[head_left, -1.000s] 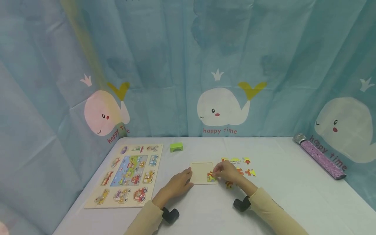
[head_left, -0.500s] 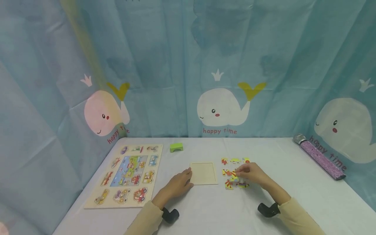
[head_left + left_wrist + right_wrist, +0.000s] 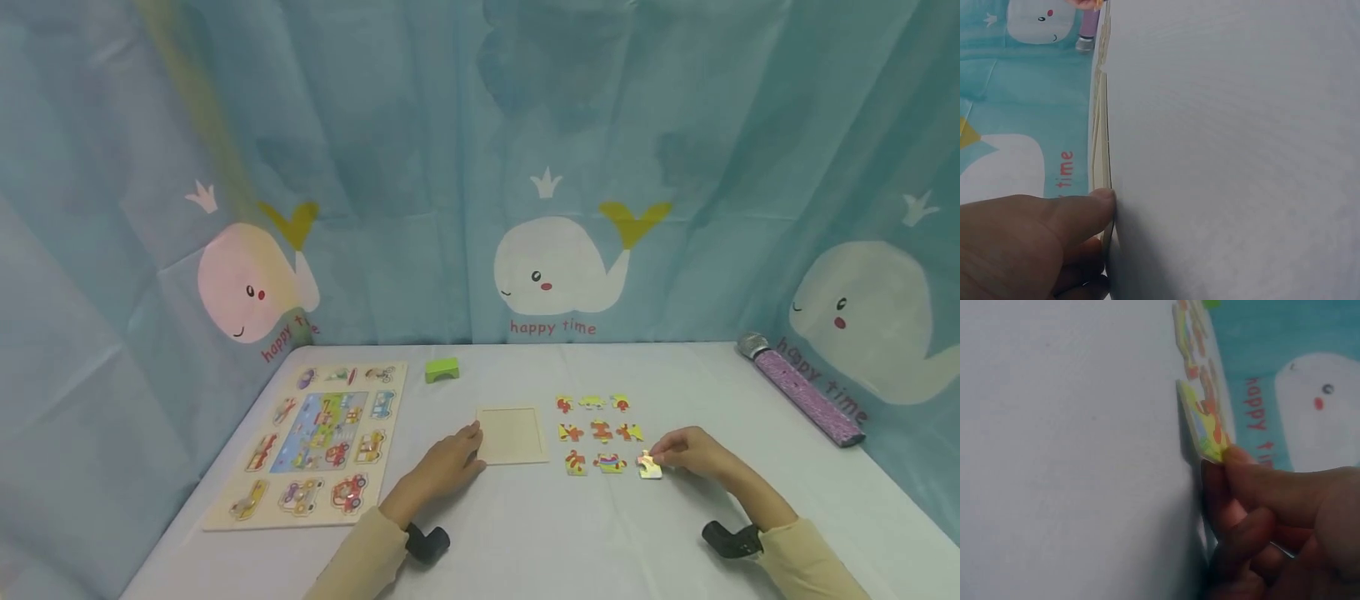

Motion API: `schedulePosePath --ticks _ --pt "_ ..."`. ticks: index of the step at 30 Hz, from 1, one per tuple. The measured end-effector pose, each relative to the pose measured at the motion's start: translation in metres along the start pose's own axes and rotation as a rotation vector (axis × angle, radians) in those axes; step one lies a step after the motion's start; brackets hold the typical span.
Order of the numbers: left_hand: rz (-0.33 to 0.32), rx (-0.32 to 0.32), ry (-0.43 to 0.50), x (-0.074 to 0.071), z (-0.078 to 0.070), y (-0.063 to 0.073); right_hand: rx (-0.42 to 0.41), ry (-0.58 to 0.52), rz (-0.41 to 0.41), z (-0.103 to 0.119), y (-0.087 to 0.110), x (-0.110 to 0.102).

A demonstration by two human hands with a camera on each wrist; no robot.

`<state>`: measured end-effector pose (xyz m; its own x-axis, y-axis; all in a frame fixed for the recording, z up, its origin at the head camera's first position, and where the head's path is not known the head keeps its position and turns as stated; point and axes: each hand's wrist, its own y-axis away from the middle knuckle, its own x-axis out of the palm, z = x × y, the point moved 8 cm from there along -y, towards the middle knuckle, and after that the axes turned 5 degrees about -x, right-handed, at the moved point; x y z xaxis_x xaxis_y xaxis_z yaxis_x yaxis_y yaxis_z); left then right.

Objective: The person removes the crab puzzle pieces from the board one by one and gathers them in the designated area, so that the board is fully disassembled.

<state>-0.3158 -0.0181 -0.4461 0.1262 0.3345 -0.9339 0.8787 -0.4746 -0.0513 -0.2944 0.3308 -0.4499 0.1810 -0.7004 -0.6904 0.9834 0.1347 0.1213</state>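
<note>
My right hand pinches a yellow jigsaw piece between thumb and fingertips. In the right wrist view that piece is tilted, one edge close to the white tabletop, showing yellow, red and blue print. Other jigsaw pieces in red and yellow lie spread in rows to its left and behind it. A square wooden puzzle tray lies bare left of the pieces. My left hand rests at the tray's left edge, fingers relaxed. In the left wrist view the thumb touches the tray's edge.
At the left of the white table lies a big wooden vehicle puzzle board. A green arched block stands behind the tray. Far right, a pink glittery microphone lies near the edge. Blue whale-print curtain encloses the table.
My right hand has carried the jigsaw piece from over the tray's right corner rightward, past the other pieces, to the end of the front row. My left hand has stayed at the tray.
</note>
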Motion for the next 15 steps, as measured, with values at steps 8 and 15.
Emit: schedulePosePath --ticks 8,15 --pt "0.005 -0.007 0.016 0.0019 0.0003 -0.0004 0.012 0.023 -0.027 0.0033 -0.0031 0.0013" --pt "0.01 -0.016 0.01 0.0013 0.001 0.0005 0.017 0.023 -0.022 0.0039 -0.0032 0.003"
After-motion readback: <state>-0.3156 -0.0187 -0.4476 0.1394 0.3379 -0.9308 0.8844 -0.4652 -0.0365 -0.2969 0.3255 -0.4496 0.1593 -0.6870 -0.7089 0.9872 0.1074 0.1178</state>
